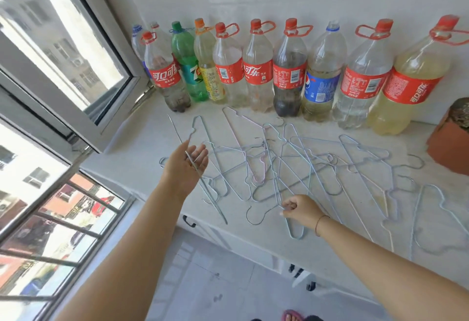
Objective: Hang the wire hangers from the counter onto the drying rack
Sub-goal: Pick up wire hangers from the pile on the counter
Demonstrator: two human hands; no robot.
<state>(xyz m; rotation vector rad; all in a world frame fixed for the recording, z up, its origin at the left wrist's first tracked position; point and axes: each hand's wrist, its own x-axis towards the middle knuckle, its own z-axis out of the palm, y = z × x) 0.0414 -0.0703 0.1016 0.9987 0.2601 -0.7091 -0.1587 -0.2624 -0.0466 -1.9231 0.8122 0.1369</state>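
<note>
Both bare forearms come up from the bottom of the frame, left forearm and right forearm, so those are the closest things to the camera. Starting far left, an open window sash fills the upper left, with metal bars across the lower-left pane and buildings outside. Next over, the left grip hovers over the left end of the white worktop, fingers apart and pretty much straight, not closed round anything. A long grey hanger runs diagonally across it, and I honestly can't tell if the wire touches the hand. Along the back wall near the top of the frame stands a row of big plastic soda bottles, mostly red labels, plus one green bottle and one blue label. In front of them, mid-frame, the wire hangers lie in a flat tangled pile on the worktop, spreading toward the right edge. At lower centre the right grip is clamped on a pale blue hanger, thumb and curled fingers pinching the wire at the near edge of the pile, with a thin band on the wrist. Far right, a terracotta flowerpot sits on the worktop, cut off by the frame edge.
</note>
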